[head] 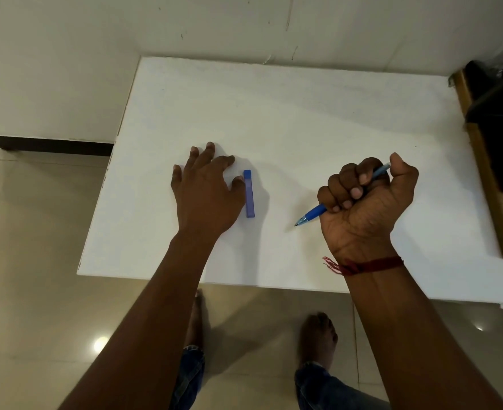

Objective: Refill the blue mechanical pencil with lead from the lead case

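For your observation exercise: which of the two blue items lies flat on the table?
The rectangular lead case, beside the left hand; the blue pencil is gripped in the right hand.

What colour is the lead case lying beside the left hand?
Blue, slightly purplish; the lead case shows best in the head view.

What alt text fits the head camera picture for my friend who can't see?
The right hand grips a blue mechanical pencil in a fist over a white table. The left hand rests spread on the table, its thumb beside a blue lead case lying there.
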